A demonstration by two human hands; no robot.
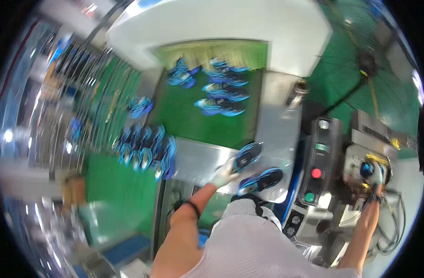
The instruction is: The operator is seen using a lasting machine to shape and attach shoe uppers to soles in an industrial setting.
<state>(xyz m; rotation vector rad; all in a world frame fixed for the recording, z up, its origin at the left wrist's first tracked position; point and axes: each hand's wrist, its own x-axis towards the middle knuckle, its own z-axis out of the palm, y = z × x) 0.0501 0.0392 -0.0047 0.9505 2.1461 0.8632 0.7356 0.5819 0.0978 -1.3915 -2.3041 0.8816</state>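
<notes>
My left hand (225, 174), in a white glove, grips the near end of a black and blue sports shoe (249, 156) at the corner of the metal table (198, 160). Beside it, closer to me, lies another such shoe (263, 181). Far out to the right, my right hand (377, 176), also gloved, is closed on a blue and dark shoe (366, 169) at a machine (356, 155) with yellow parts. Much of that shoe is hidden by the hand and the machine, and the picture is blurred there.
A green conveyor belt (198, 127) carries several shoes (226, 92) out from a white housing (221, 23). More shoes (147, 148) stand in a row at the left. A control panel (319, 157) with red and green buttons sits between table and machine. Behind is a black fan (367, 62).
</notes>
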